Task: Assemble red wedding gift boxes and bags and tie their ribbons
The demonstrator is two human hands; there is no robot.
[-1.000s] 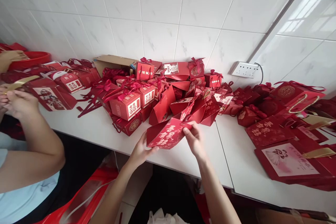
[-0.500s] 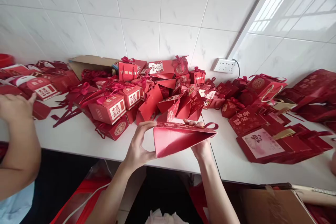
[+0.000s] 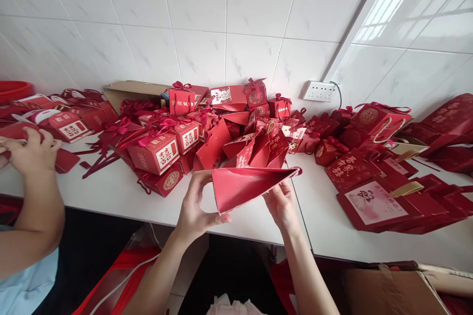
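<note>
Between my two hands, just above the front of the table, is a red paper gift box (image 3: 247, 187), tilted so that its open, wedge-shaped end faces me. My left hand (image 3: 197, 211) grips its left end, with the thumb along the lower edge and the fingers behind. My right hand (image 3: 283, 202) holds its right underside; part of those fingers is hidden by the box. A dark red ribbon loop shows at its right tip. Right behind it lie several red folded boxes (image 3: 212, 145) and a box with a double-happiness label (image 3: 157, 155).
Piled red gift boxes (image 3: 369, 118) and flat red bags (image 3: 377, 204) lie to the right. A cardboard carton (image 3: 135, 89) and a power strip (image 3: 320, 91) are by the wall. At left, another person's hand (image 3: 33, 150) handles a red box. An open carton (image 3: 391, 288) stands below right.
The gift box has tipped, so its printed top is now out of sight and more of its inside shows. My right fingers have shifted underneath it. The other person's hand has moved too.
</note>
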